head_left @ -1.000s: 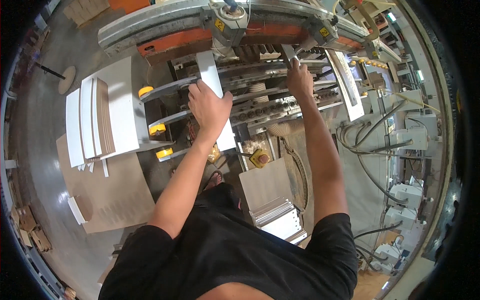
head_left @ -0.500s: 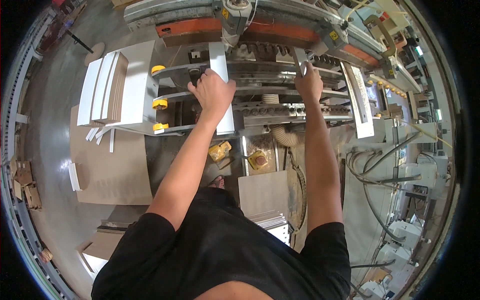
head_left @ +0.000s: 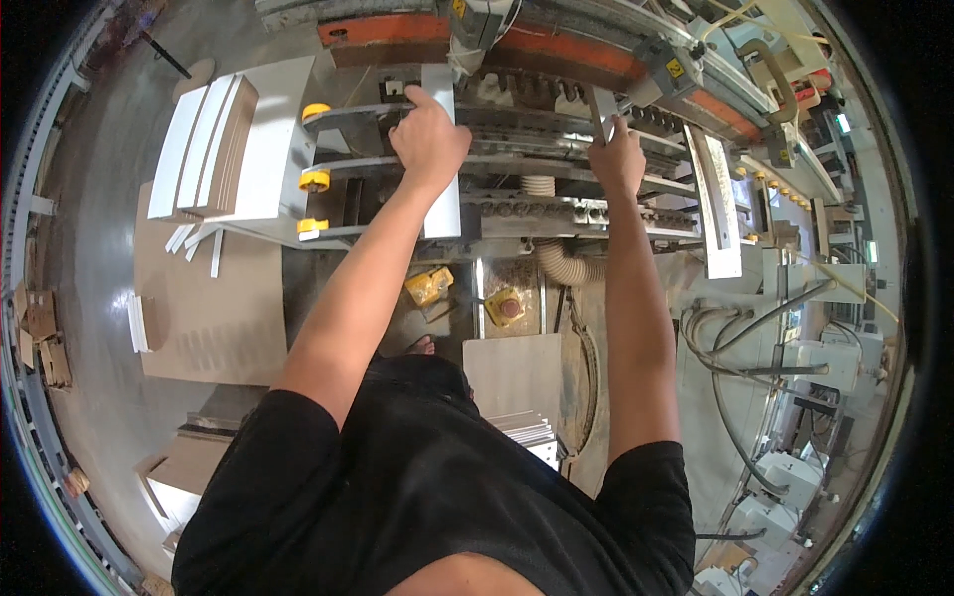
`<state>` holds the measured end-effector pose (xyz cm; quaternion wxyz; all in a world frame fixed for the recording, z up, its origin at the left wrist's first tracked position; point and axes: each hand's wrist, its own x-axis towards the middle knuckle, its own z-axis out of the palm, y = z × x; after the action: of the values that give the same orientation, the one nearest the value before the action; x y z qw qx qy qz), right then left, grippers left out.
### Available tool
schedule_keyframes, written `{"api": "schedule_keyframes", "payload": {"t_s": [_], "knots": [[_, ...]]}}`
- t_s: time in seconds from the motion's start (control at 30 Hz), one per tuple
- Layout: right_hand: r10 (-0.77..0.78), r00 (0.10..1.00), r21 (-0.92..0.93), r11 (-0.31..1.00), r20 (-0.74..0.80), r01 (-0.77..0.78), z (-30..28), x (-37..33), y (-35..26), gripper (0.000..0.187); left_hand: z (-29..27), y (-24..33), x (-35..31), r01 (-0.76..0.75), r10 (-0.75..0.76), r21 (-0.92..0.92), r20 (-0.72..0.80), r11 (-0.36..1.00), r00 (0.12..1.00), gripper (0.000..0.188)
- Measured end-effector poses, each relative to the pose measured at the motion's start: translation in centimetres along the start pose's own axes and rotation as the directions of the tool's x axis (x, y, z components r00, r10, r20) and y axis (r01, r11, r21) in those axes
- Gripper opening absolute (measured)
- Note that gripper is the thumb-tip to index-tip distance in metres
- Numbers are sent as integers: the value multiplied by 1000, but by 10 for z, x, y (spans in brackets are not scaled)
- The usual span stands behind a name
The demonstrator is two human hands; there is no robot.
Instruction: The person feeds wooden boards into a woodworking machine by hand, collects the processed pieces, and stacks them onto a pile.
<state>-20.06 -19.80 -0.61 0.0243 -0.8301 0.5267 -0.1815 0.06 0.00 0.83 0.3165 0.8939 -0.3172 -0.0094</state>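
Observation:
Across the dark rails of a machine lies a narrow white board. My left hand straddles this board, thumb by its right edge and the other fingers by its left edge. The index finger points forward, away from me; the undersides of the fingers are hidden. Further right, my right hand is closed around the near end of a narrow pale strip, which stands between the rails and the machine's beam. Its fingertips are partly hidden.
Stacked white-faced boards sit on a white table at left, beside yellow rollers. An orange beam crosses the far side. Below the rails are a yellow pedal and a ribbed hose. More boards stand near my waist.
My left hand has slid forward along the white board, and its index finger now stretches out. My right hand keeps its hold on the strip. The view has shifted slightly.

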Motion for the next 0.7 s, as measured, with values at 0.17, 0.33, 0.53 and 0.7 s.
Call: {"api": "schedule_keyframes", "payload": {"t_s": [0.17, 0.33, 0.53, 0.7], "knots": [[-1, 1000, -26, 1000, 11, 1, 0, 3, 4, 50, -10, 6, -6, 107, -107, 5, 132, 994, 985, 84], [9, 1000, -45, 999, 15, -9, -5, 2, -1, 49, -4, 0, -13, 97, -99, 28, 84, 995, 992, 56], [39, 998, -105, 994, 57, -33, -9, 4, -9, 46, 12, -6, -9, 86, -87, -74, -11, 994, 996, 38], [48, 998, -139, 989, 42, -42, -4, 3, 1, 47, 11, -2, -20, 42, -42, -6, -35, 999, 999, 37]]}}
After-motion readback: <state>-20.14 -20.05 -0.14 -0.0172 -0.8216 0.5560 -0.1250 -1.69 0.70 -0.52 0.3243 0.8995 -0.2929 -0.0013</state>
